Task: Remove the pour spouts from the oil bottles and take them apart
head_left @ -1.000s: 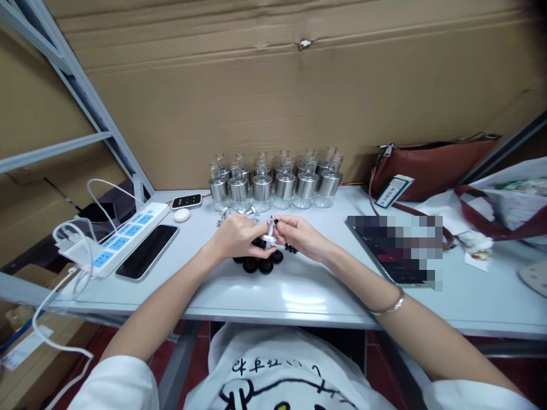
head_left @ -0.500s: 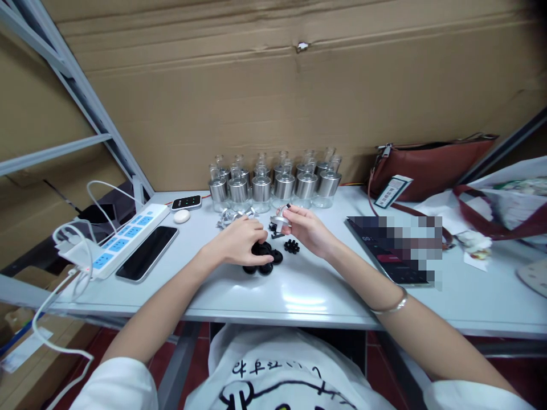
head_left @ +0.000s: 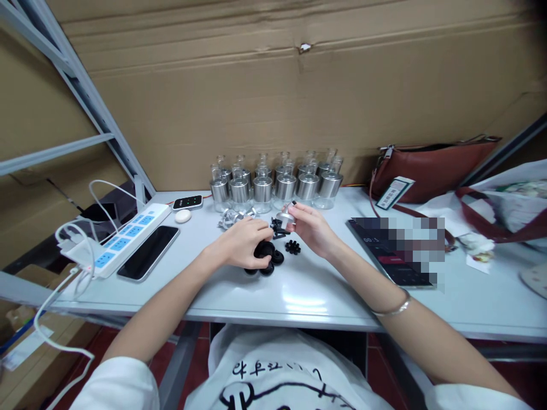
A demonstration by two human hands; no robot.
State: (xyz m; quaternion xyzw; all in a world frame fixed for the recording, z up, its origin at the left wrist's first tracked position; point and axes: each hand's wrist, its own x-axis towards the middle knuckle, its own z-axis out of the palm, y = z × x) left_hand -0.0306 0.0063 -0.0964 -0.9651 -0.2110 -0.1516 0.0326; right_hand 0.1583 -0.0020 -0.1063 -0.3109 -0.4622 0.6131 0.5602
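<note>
My left hand is over a small pile of round black caps, its thumb and fingers closed around one black cap on top. My right hand pinches a silver metal lid-like part with a flared rim, held just above the table. Under that part lie thin black pieces, partly hidden. A cluster of small black knobs sits between the two hands. Beyond my left hand are several shiny metal parts in a heap.
Two rows of glass bottles with steel sleeves stand along the cardboard wall. At left are a power strip, a phone and a small black-screened device. A tablet and a brown bag lie at right.
My left fingers have curled further around the black cap. My right hand has shifted slightly right with the metal part, uncovering more of the thin black pieces.
</note>
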